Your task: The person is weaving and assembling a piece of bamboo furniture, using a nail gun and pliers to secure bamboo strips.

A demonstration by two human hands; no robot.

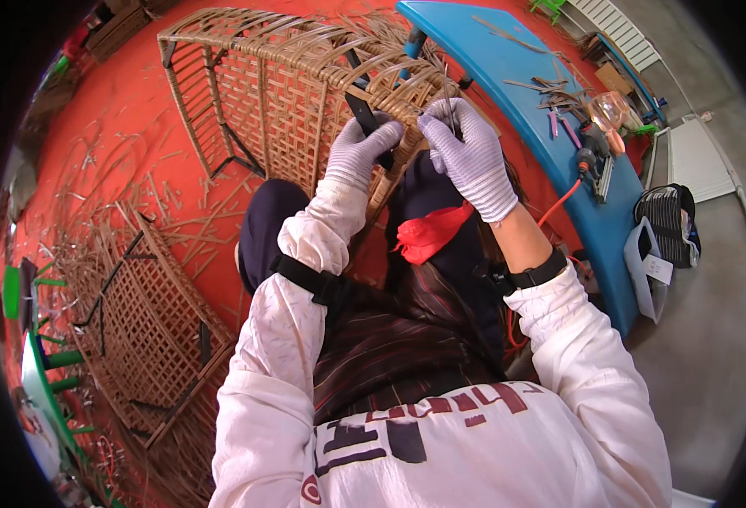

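A large woven wicker piece [284, 97], with an open lattice and a thick wrapped edge, leans in front of my knees. My left hand [363, 146], in a striped glove, is closed around a flat black bar-like tool [359, 112] beside that wrapped edge. My right hand [468, 151], gloved too, pinches a thin dark pointed tool [447, 85] held upright; its exact kind does not show. The two hands are close together over the rim, fingertips almost meeting. A red cloth [428, 234] lies across my thigh.
A blue bench [542, 110] to the right bears cane offcuts [558, 89], a corded power tool [591, 148] and an orange cord [559, 201]. Another wicker panel [157, 317] lies at the left. Cane scraps [208, 241] litter the red floor. A white bin [644, 262] stands beyond the bench.
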